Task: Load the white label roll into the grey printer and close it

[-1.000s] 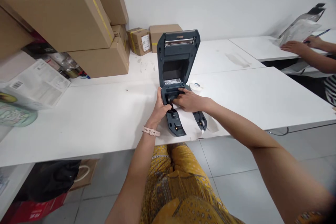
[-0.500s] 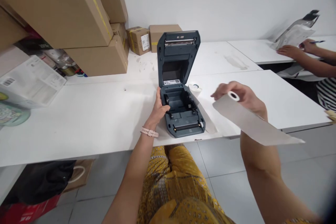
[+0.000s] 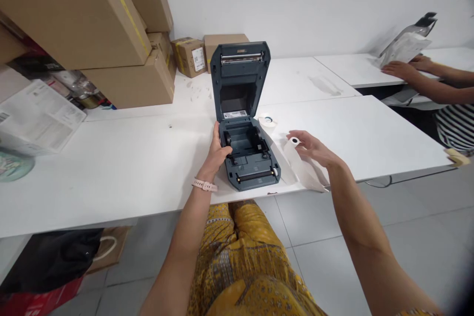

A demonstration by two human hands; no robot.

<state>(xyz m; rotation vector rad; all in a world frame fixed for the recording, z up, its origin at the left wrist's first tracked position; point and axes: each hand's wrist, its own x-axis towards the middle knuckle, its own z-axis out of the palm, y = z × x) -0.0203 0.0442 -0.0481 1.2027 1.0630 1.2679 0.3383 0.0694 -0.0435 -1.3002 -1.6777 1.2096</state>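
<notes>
A dark grey label printer (image 3: 250, 164) stands on the white table with its lid (image 3: 240, 79) raised and its inner bay exposed. My left hand (image 3: 217, 155) grips the printer's left edge, thumb over the rim. To the right of the printer, my right hand (image 3: 313, 148) has its fingers round a small, nearly used-up roll of label paper (image 3: 291, 144). A loose strip of paper hangs from this roll toward the table's front edge. A second white label roll (image 3: 267, 124) sits beside the printer, partly hidden behind it, with paper trailing along the printer's right side.
Cardboard boxes (image 3: 122, 24) are stacked at the left, with smaller boxes (image 3: 188, 57) along the wall. A white printed carton (image 3: 40, 118) is at far left. On the right, a co-worker's hands (image 3: 403, 70) hold a white package (image 3: 405, 49) on another table.
My right hand has lowered the small paper roll and brought it left, closer to the printer; its strip now hangs down near the table edge. My left hand stays on the printer.
</notes>
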